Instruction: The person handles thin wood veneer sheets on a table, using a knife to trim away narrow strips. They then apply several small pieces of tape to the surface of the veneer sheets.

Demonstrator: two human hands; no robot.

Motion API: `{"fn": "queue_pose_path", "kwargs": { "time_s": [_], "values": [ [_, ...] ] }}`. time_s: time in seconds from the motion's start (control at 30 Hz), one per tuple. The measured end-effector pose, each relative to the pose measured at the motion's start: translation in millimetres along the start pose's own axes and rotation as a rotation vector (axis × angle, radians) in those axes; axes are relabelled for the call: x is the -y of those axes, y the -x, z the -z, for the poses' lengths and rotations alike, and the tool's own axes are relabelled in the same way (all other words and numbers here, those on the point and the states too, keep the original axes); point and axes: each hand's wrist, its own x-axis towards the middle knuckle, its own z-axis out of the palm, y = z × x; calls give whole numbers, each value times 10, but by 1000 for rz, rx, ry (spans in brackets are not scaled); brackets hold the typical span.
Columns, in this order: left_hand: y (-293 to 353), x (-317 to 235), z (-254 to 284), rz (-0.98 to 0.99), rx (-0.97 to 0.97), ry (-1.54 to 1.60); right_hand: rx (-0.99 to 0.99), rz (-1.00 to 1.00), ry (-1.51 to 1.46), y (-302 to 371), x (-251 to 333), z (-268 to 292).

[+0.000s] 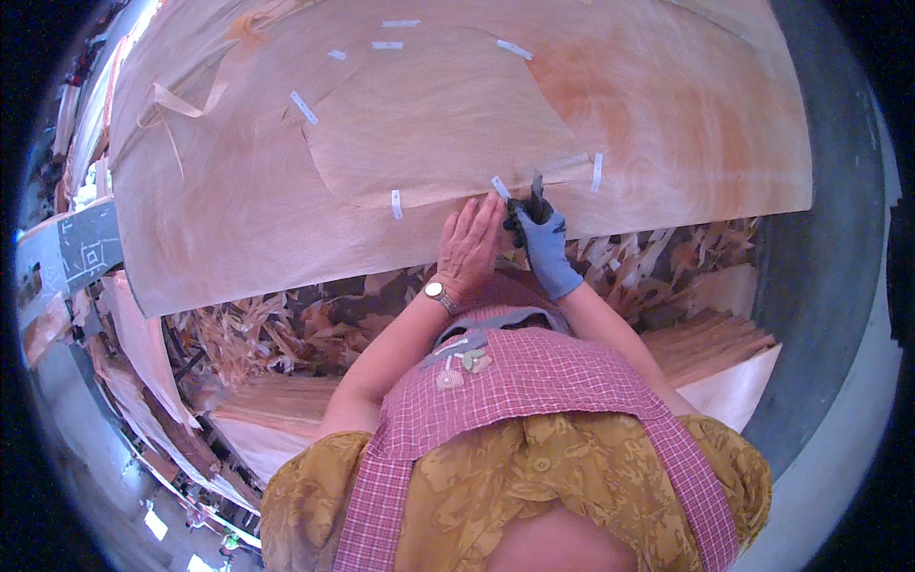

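Observation:
A large sheet of wood veneer (219, 229) lies in front of me, with a patch piece of veneer (429, 114) set into its middle. Short white tape strips (396, 204) are stuck around the patch. My left hand (467, 243), bare and wearing a wristwatch (436, 290), rests flat with fingers stretched by the near edge of the patch. Its fingertips touch close to one tape strip (500, 187). Just right of it, my right hand (544, 238), in a blue glove with dark fingers, is closed around a dark knife-like tool (538, 188) pointing away from me; its exact kind is unclear.
Below the sheet's near edge lie heaps of torn veneer scraps (248, 334) and stacked veneer (705, 348). A loose curled veneer strip (191, 107) sits on the far left of the sheet. At the left stands a blue-grey metal beam (86, 250). Grey floor (820, 286) runs along the right.

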Motion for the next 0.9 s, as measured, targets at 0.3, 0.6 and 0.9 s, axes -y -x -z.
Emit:
{"fn": "queue_pose_path", "kwargs": {
  "time_s": [0.3,0.6,0.9],
  "values": [
    [-135,61,-102,-129,95,-202,-48,543,999,-64,135,80],
    [-178,159,105,-48,49,56,267,441,590,-461,879,136],
    [197,1205,598,431,-261,2,720,405,599,-951,1193,-2196]
  ]
}}
